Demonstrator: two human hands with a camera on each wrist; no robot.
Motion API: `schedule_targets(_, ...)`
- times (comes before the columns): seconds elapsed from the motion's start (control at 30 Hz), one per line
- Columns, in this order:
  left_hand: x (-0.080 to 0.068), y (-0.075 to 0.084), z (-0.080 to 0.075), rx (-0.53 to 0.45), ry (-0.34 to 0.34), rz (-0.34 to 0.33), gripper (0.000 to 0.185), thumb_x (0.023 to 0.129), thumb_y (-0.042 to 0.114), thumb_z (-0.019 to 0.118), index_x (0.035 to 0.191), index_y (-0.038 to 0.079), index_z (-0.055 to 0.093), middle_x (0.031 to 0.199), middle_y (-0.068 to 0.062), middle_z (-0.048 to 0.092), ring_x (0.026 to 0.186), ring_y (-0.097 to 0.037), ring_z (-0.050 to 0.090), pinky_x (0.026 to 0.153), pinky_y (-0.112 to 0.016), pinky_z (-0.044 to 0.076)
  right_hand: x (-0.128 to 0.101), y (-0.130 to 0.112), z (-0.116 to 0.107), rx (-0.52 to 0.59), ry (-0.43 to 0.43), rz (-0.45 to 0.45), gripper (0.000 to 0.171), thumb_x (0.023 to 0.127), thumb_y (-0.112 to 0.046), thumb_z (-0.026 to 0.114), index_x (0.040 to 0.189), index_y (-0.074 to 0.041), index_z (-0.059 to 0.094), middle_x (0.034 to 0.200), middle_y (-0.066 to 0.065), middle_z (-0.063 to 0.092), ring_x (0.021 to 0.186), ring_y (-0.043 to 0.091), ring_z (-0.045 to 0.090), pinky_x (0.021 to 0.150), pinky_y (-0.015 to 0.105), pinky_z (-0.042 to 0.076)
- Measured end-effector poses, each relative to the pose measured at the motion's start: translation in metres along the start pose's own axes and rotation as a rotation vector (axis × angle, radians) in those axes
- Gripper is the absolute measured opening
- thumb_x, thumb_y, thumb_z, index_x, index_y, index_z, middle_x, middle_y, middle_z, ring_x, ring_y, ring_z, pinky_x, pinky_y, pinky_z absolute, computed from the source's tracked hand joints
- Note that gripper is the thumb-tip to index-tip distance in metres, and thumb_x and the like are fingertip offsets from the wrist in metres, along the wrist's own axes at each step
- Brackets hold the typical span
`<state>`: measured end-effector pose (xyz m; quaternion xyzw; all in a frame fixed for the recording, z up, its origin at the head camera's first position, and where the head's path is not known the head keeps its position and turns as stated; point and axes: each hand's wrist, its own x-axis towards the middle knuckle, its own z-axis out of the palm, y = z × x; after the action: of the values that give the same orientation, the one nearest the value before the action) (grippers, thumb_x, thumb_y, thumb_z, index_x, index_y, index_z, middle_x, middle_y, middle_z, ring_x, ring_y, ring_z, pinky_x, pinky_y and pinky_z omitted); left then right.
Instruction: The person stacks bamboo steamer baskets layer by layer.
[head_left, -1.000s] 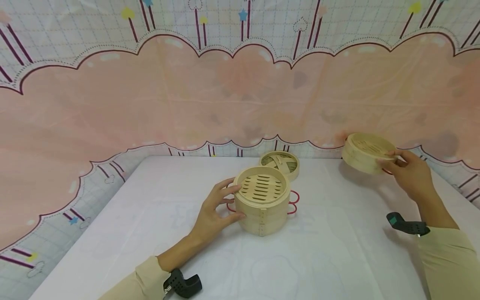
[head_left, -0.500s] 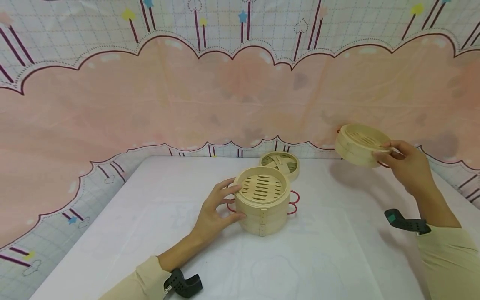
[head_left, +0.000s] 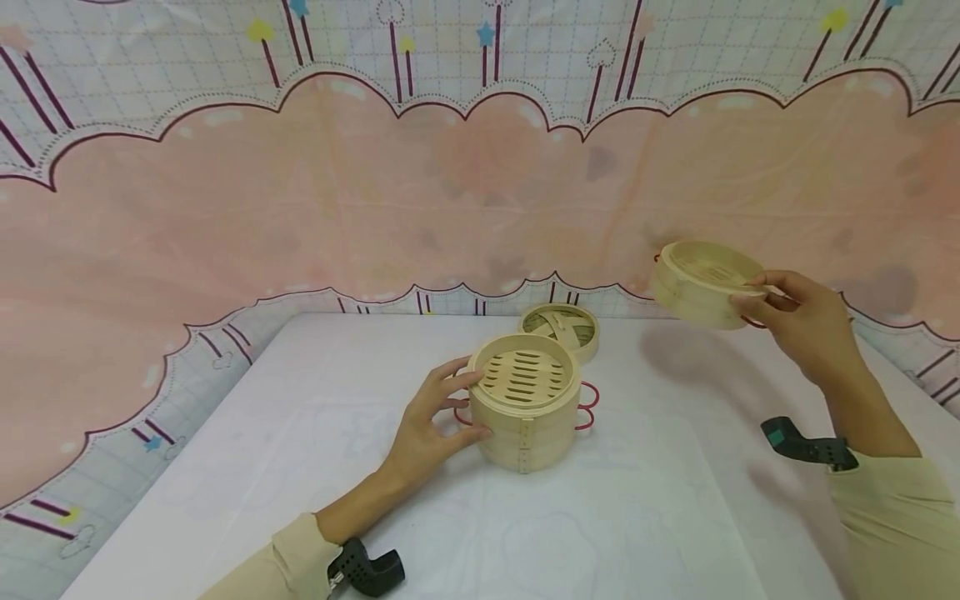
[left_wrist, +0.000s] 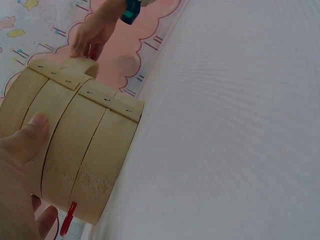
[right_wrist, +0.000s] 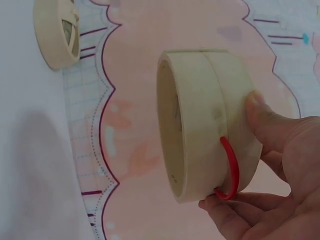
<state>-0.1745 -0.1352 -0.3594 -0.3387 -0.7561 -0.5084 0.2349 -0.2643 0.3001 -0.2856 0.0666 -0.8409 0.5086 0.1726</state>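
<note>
Left hand (head_left: 427,421) is gripping the side of the stacked bamboo steamer (head_left: 525,400) near the table's (head_left: 300,467) centre, fingers curled round its rim and wall. Right hand (head_left: 798,329) is holding a single steamer tier (head_left: 701,283) in the air over the table's far right corner, fingers closed on its rim. Steamer lid (head_left: 561,327) is lying at the far edge, just behind the stack.

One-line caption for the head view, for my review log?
Left hand steadies a bamboo steamer stack on the table; right hand holds another steamer tier aloft.
</note>
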Motion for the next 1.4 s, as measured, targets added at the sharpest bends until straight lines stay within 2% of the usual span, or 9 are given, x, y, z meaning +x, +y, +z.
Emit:
schedule_targets(0.2, -0.002, -0.001, -0.002, -0.001, -0.009, 0.004, 0.064, 0.067, -0.008, 0.081, 0.125, -0.003, 0.053, 0.136, -0.027, 0.042, 0.121, -0.040, 0.045, 0.077, -0.050, 0.053, -0.005, -0.008, 0.005, 0.004, -0.024, -0.005, 0.040, 0.088, -0.027, 0.070, 0.116, -0.003, 0.054, 0.117, -0.002, 0.050, 0.090, -0.012, 0.057, 0.070, 0.010, 0.049)
schedule_targets(0.6, -0.005, -0.001, -0.004, -0.017, -0.011, -0.006, 0.064, 0.068, -0.007, 0.081, 0.126, -0.001, 0.054, 0.137, -0.025, 0.042, 0.122, -0.040, 0.044, 0.077, -0.051, 0.052, -0.012, -0.020, 0.016, 0.003, 0.004, -0.063, 0.038, 0.088, -0.023, 0.070, 0.114, 0.000, 0.055, 0.113, 0.000, 0.052, 0.089, -0.009, 0.059, 0.070, 0.012, 0.051)
schedule_targets(0.9, -0.005, 0.000, -0.003, -0.018, -0.009, -0.010, 0.064, 0.068, -0.008, 0.081, 0.126, -0.001, 0.054, 0.137, -0.025, 0.041, 0.122, -0.040, 0.044, 0.078, -0.052, 0.052, -0.012, -0.023, 0.021, 0.012, 0.006, -0.098, 0.035, 0.088, -0.015, 0.069, 0.114, 0.002, 0.053, 0.110, -0.003, 0.053, 0.089, -0.010, 0.059, 0.069, 0.012, 0.051)
schedule_targets(1.1, -0.002, 0.001, -0.003, -0.017, -0.011, -0.012, 0.064, 0.068, -0.009, 0.081, 0.126, -0.002, 0.054, 0.137, -0.026, 0.042, 0.121, -0.040, 0.045, 0.077, -0.052, 0.052, -0.011, -0.028, 0.021, -0.003, -0.002, -0.084, 0.034, 0.088, -0.018, 0.070, 0.115, -0.002, 0.055, 0.114, 0.000, 0.052, 0.088, -0.010, 0.059, 0.069, 0.012, 0.051)
schedule_targets(1.4, 0.001, 0.003, -0.003, -0.016, -0.008, -0.033, 0.064, 0.068, -0.008, 0.081, 0.126, -0.001, 0.054, 0.137, -0.026, 0.041, 0.121, -0.040, 0.045, 0.077, -0.052, 0.052, -0.008, -0.035, 0.023, -0.021, -0.042, -0.071, 0.040, 0.089, -0.019, 0.069, 0.118, 0.003, 0.052, 0.124, 0.010, 0.049, 0.086, -0.009, 0.059, 0.069, 0.012, 0.051)
